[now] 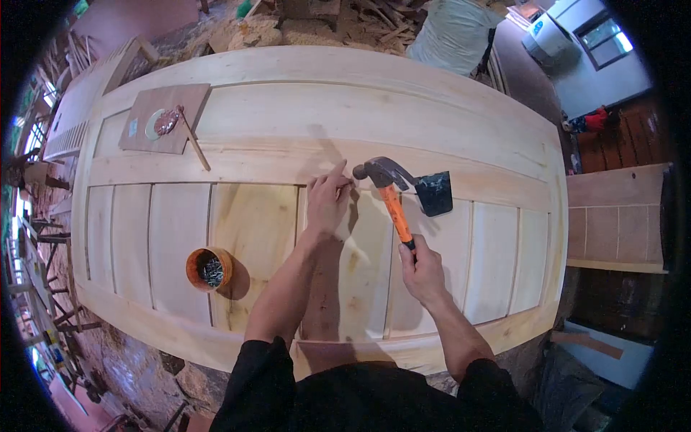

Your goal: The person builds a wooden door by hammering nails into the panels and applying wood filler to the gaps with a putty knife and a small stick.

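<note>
A large pale wooden panelled door [273,108] lies flat in front of me. My left hand [329,205] rests on its middle rail with the fingers pinched together; whatever they hold is too small to make out. My right hand [423,273] grips a claw hammer [393,205] by its orange and black handle. The hammer's head is raised over the door, just right of my left fingertips. Beyond the hammer lies a dark, flat, square piece [435,193] with pale smears. An orange-brown round tub [226,268] of small metal nails stands on the panels to my left.
On the door's far left sits a thin brown board [162,101] with reddish-brown paste and a stick [193,138] on it. Wood scraps and a pale sack [455,36] lie past the far edge. More wooden panels [617,216] stand at the right.
</note>
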`<state>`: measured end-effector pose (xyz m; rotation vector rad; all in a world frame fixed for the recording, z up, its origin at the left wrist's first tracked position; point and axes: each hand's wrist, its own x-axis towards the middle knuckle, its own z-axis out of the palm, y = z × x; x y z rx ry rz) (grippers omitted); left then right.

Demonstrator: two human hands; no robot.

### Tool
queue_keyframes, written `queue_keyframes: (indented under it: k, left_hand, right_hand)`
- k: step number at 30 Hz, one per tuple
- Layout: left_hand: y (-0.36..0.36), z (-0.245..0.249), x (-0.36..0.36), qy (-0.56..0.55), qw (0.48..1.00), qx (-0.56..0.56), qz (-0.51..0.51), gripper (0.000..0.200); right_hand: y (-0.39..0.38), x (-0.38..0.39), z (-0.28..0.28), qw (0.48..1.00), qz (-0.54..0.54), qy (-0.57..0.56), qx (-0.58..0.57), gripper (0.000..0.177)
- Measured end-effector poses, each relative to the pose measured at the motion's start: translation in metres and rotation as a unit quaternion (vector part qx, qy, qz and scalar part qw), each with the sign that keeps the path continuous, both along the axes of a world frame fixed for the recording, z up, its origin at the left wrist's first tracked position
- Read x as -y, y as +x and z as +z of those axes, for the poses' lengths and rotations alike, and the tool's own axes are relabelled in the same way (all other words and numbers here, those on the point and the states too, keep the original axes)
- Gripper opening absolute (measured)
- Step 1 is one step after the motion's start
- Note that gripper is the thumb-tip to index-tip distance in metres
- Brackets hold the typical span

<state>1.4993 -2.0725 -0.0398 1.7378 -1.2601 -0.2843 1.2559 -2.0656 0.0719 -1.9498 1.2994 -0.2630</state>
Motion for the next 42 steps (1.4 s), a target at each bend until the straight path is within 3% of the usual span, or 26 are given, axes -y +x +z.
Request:
queue_keyframes:
  k: [5, 26, 30, 32, 35, 37, 38, 40, 42]
  left_hand:
    - [0.000, 0.002, 0.000, 0.023, 1.000, 0.016, -0.002, 0.066]
    - [-0.002, -0.006, 0.001, -0.004, 0.999, 0.030, 0.016, 0.070]
    - [-0.003, 0.000, -0.002, 0.043, 0.999, -0.003, 0.009, 0.070]
    - [-0.001, 0.001, -0.004, 0.077, 0.996, -0.044, -0.004, 0.070]
    - [-0.008, 0.012, -0.023, 0.143, 0.971, 0.176, 0.071, 0.079]
    - [-0.012, 0.024, -0.039, 0.203, 0.964, 0.162, 0.062, 0.083]
    - [-0.013, 0.028, -0.043, 0.231, 0.959, 0.156, 0.056, 0.085]
    - [-0.014, 0.028, -0.042, 0.228, 0.959, 0.156, 0.056, 0.082]
    - [-0.011, 0.030, -0.035, 0.224, 0.958, 0.168, 0.054, 0.078]
  right_hand:
    - [0.004, 0.001, -0.004, 0.999, 0.026, -0.045, -0.015, 0.020]
    - [0.001, 0.005, 0.005, 0.996, 0.038, -0.047, -0.063, 0.020]
    - [0.000, 0.014, -0.004, 0.994, 0.067, -0.068, -0.062, 0.018]
    - [0.002, 0.013, 0.010, 0.996, 0.028, -0.082, -0.022, 0.017]
    - [0.006, 0.001, 0.037, 0.994, -0.004, -0.106, 0.032, 0.019]
    - [0.002, -0.006, 0.035, 0.992, -0.025, -0.109, 0.059, 0.024]
    - [0.001, -0.004, 0.019, 0.996, -0.001, -0.091, 0.015, 0.025]
    - [0.001, 0.004, -0.012, 0.994, 0.050, -0.059, -0.073, 0.027]
    - [0.006, 0.011, -0.005, 0.998, 0.021, -0.053, -0.038, 0.025]
